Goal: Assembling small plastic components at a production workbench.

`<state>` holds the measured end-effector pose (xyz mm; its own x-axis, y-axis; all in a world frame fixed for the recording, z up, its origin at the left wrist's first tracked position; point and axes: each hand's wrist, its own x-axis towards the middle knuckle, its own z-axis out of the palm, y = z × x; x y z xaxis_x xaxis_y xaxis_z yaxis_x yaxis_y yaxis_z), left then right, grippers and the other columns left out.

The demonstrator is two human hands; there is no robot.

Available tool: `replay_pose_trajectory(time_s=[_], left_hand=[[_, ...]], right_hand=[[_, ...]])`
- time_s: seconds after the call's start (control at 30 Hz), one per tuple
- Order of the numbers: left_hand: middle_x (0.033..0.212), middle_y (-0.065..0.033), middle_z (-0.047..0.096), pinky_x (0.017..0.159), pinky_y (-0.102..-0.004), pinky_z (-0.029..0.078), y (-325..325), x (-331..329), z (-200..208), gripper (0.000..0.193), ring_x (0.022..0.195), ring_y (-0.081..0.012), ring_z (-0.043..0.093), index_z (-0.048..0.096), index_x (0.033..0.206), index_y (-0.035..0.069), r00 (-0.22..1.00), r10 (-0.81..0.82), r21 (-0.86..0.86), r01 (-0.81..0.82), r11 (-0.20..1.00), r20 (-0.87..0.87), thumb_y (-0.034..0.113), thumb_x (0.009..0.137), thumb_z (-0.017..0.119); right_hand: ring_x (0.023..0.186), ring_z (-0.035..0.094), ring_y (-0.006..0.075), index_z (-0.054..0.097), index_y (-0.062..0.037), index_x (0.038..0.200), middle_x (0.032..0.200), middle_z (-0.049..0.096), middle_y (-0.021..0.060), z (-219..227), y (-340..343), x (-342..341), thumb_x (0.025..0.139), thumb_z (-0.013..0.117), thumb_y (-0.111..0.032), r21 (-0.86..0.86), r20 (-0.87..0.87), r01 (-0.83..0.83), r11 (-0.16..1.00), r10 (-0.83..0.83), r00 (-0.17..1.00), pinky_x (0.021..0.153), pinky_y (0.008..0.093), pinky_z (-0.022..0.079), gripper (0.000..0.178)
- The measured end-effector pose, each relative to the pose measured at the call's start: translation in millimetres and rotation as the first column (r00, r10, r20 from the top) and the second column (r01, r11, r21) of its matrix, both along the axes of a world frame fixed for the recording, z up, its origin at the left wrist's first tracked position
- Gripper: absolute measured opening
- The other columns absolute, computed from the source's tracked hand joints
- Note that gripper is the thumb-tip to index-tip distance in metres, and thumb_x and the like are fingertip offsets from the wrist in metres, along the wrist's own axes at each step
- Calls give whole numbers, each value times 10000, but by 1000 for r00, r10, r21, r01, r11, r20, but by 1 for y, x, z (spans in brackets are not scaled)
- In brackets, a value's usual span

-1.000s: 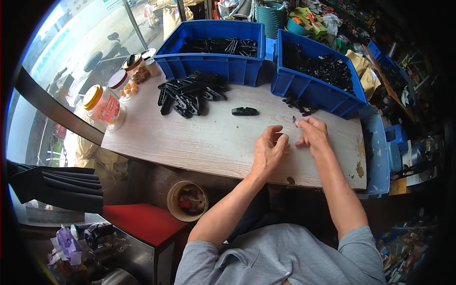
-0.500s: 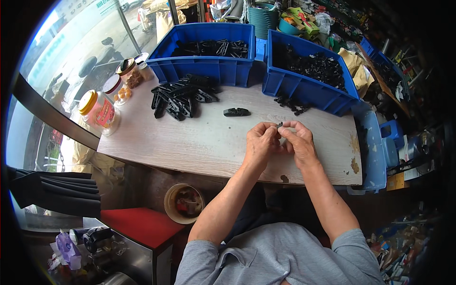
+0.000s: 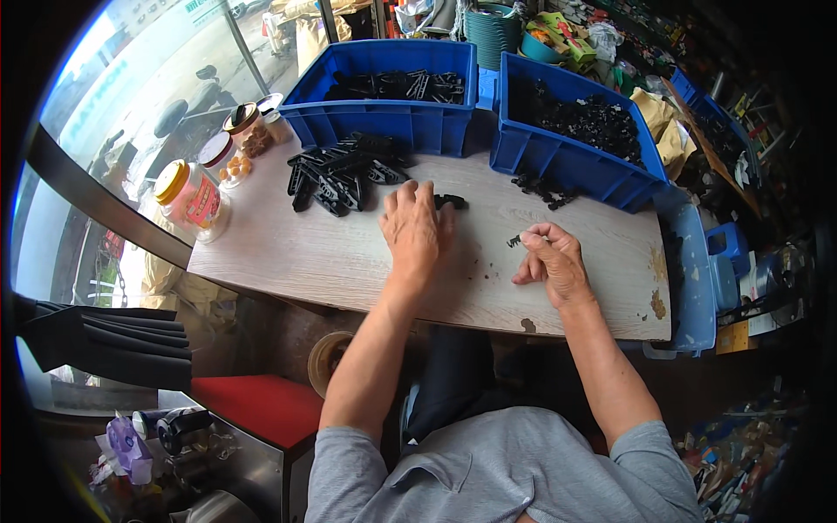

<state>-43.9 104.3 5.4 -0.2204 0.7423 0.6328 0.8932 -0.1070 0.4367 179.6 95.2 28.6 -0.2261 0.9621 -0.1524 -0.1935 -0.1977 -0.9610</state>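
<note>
My left hand [image 3: 411, 228] reaches over the table with its fingers apart, beside a single black plastic piece [image 3: 451, 201]. The hand hides that piece's left end, and the thumb is close to its near side. In my right hand [image 3: 555, 261], a small jagged black plastic part [image 3: 514, 241] is pinched between thumb and forefinger, raised above the tabletop [image 3: 349, 257]. Left of my left hand lies a pile of long black plastic pieces [image 3: 336, 174]. A small heap of little black parts [image 3: 542, 190] sits before the right blue bin.
Two blue bins stand along the back: the left bin [image 3: 375, 122] holds long black pieces, the right bin [image 3: 567, 157] many small black parts. Lidded jars [image 3: 193, 205] line the left edge. Dark crumbs [image 3: 490, 266] dot the table. A round bucket [image 3: 323, 362] stands below.
My hands have parted. The left has moved left and forward to the single black piece; the right keeps the small part, now more visible. Crumbs show on the table where the hands were.
</note>
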Motion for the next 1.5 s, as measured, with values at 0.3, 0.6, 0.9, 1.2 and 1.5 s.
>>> replay_pose_trajectory(time_s=[0.3, 0.6, 0.9, 1.2, 1.5], left_hand=[[720, -183, 646, 594, -395, 505, -13, 18, 1, 139, 620, -322, 637, 610, 947, 29, 846, -320, -15, 361, 933, 426, 106, 844, 662], [899, -73, 688, 638, -215, 521, -42, 73, -5, 201, 733, -98, 638, 602, 1079, -28, -93, -287, 273, 668, 693, 954, -2, 888, 660], [861, -83, 680, 651, -214, 517, -40, 72, 5, 198, 719, -114, 644, 618, 1059, -39, -131, -158, 205, 669, 714, 979, 38, 881, 654], [796, -73, 650, 570, -236, 566, -36, 75, 14, 165, 639, -132, 653, 612, 925, -20, -173, -14, 117, 602, 790, 985, 131, 901, 674], [793, -73, 648, 537, -225, 545, -43, 73, 10, 113, 603, -112, 631, 619, 876, -11, -179, -73, 156, 515, 843, 981, 93, 885, 664]], right_hand=[[534, 613, 157, 619, -113, 966, 540, 539, 2, -5, -1, 0, 888, 712, -213, -35, -143, 100, 994, -104, 984, 559, 412, 590, 157], [518, 533, 66, 665, -103, 941, 694, 629, -9, -10, -3, -2, 865, 751, -153, 31, -215, 114, 993, -105, 971, 515, 195, 426, 125], [585, 527, 48, 671, -108, 942, 805, 638, -14, -14, -2, 4, 861, 752, -146, 6, -186, 52, 999, -50, 981, 525, 171, 417, 120], [534, 494, 49, 673, -116, 901, 743, 596, -42, -11, -4, -1, 862, 740, -166, -8, -145, 65, 998, -66, 987, 502, 186, 386, 92], [428, 414, 63, 574, -106, 757, 559, 472, -34, 8, -11, -6, 887, 683, -308, -1, 174, -27, 1000, 27, 984, 409, 226, 325, 264]])
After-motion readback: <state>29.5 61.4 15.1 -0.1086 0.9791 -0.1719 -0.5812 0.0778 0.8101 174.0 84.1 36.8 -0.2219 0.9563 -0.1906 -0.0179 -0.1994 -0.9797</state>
